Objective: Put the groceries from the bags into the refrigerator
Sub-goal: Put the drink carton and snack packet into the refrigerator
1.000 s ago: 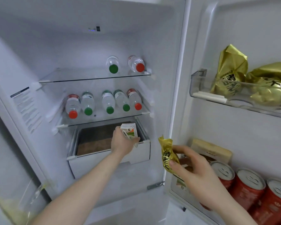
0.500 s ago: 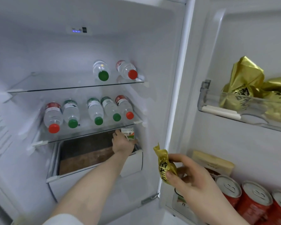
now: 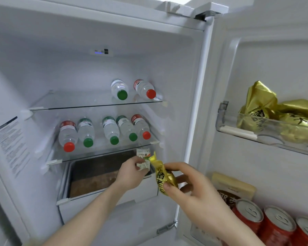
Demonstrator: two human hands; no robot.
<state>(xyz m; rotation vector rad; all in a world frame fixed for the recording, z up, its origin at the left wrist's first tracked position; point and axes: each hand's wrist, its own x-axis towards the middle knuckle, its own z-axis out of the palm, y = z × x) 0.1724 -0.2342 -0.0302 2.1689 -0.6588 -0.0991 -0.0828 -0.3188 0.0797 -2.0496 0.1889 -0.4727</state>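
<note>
I'm mid-stowing: my left hand grips a small carton over the open drawer, my right hand pinches a gold snack packet beside it; next, lower the carton in

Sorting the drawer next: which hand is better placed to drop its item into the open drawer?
Left: the left hand holds the small carton right over the open drawer.
</note>
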